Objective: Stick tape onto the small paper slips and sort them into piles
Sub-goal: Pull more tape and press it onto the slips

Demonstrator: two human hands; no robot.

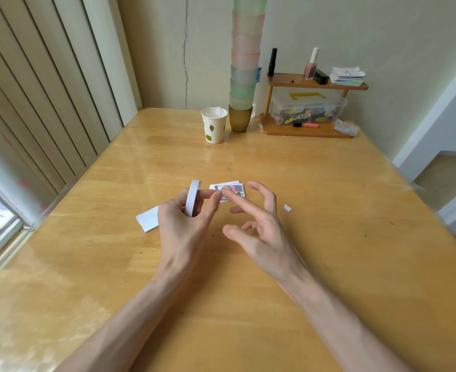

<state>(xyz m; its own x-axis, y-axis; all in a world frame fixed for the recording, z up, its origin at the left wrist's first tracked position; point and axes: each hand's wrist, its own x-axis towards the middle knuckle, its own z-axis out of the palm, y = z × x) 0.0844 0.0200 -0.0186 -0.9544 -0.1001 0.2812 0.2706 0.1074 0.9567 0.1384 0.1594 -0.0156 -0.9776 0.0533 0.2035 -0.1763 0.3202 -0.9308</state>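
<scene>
Left hand on the tape, right hand spread, both meeting over the slips.

Left forefinger [208,194] is threaded through the tape roll [193,197], thumb and other fingers curled round it, so the left hand [179,229] grips the roll on edge. The right hand [259,232] is loose, fingers apart and holding nothing, one fingertip up beside the left fingertips at the near edge of the printed paper slips [230,189]. They lie in a small pile mid-table [315,264]. White paper [147,219] lies just left of the left hand, a tiny white scrap [287,208] to the right. At the far edge: a paper cup [214,126] and a tall stack of cups [244,76].
</scene>
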